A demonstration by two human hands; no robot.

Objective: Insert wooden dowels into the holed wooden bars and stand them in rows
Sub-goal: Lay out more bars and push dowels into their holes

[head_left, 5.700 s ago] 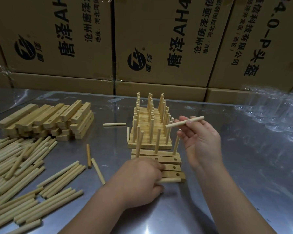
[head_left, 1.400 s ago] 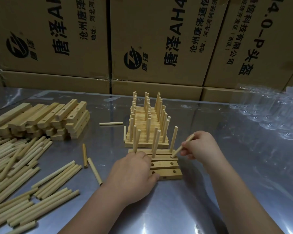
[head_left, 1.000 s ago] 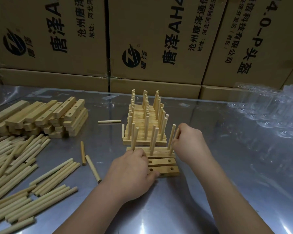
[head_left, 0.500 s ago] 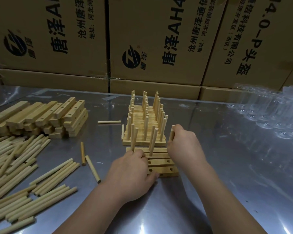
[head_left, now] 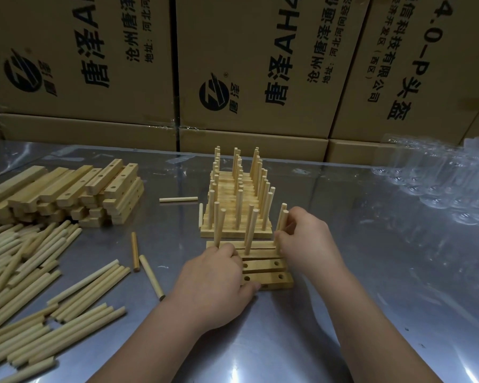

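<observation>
Wooden dowel (head_left: 284,219) upright at right end of holed wooden bars (head_left: 260,264), pinched by right hand (head_left: 306,241), left hand (head_left: 213,286) gripping bars' left end, finished rows (head_left: 237,230) just behind.

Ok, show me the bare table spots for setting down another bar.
Bare table right of the doweled rows, up to the clear plastic, and down to the near-right corner. Crowded left: loose dowels, stacked bars, a stray dowel.

The left hand (head_left: 213,283) hides the left ends of the near bars (head_left: 268,277); the right hand (head_left: 304,241) covers the foot of its dowel (head_left: 284,221); we lose the loose dowels (head_left: 17,272) at the left edge.
</observation>
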